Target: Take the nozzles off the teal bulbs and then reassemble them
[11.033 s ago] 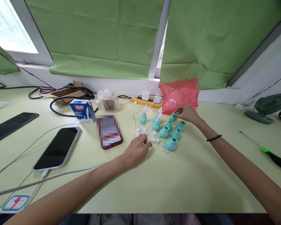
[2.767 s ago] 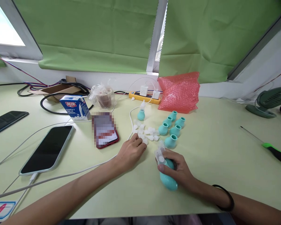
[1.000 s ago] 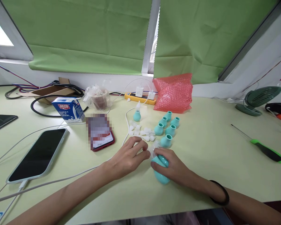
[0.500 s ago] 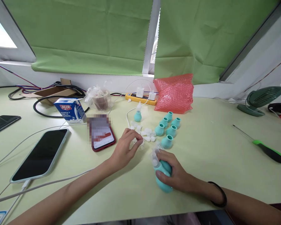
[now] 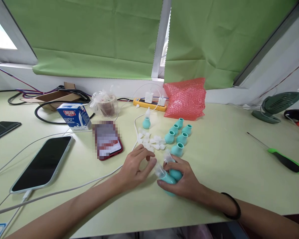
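Teal, smooth and rubbery to my eye, the front bulb [image 5: 168, 178] lies closest to me, inside the right-hand grip [image 5: 185, 179]. That grip is clasped round two bulbs at once, and I can't tell whether they rest on the counter [image 5: 226, 162] or hang just over it. What I notice has just changed is the spacing: the front bulb now leans left, so its clear tip [image 5: 160, 171] stands apart from the tip of the rear bulb [image 5: 175, 174]. The left-hand grip [image 5: 137, 167] has also come in from the loose pieces, thumb and forefinger brought near each other right beside that front tip. Whether they touch it or pinch anything I can't make out from here. I judge that this leaves the front bulb turned toward the left fingers for handling.

Both held bulbs look clean, rounded and fitted with translucent tops. Just past them I see the white pieces [image 5: 161, 146] scattered flat, and to their right six uncapped bulbs [image 5: 177, 150], mouths up. Farther off, one lone capped bulb [image 5: 146, 123] stands upright, well short of the yellow power strip [image 5: 151, 106] and the red bubble-wrap pouch [image 5: 185, 99].
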Tool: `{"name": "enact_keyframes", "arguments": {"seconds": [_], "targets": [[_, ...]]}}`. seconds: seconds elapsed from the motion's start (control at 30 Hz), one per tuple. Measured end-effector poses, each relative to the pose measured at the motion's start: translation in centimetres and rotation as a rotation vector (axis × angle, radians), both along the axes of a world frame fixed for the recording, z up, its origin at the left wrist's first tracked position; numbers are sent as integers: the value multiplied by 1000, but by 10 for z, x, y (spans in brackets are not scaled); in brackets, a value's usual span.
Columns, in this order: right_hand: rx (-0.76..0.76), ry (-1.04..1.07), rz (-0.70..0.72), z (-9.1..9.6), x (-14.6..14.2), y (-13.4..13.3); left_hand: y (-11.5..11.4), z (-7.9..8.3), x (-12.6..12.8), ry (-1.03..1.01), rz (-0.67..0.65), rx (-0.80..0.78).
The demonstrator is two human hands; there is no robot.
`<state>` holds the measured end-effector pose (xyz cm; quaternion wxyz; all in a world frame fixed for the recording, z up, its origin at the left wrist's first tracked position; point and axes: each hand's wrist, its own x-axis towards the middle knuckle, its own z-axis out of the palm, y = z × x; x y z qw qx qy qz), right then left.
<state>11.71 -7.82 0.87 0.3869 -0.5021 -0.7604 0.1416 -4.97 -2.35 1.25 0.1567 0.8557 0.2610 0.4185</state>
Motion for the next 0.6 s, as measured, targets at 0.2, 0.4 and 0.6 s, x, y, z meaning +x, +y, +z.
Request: {"name": "enact_keyframes", "arguments": {"seconds": [0.2, 0.4, 0.6], "targets": [[126, -139, -30, -1, -1, -3, -17, 6, 8, 298, 10, -271], [62, -309, 5, 0, 0, -3, -13, 3, 10, 190, -100, -642], [122, -207, 78, -3, 1, -2, -11, 4, 11, 41, -294, -938]]}}
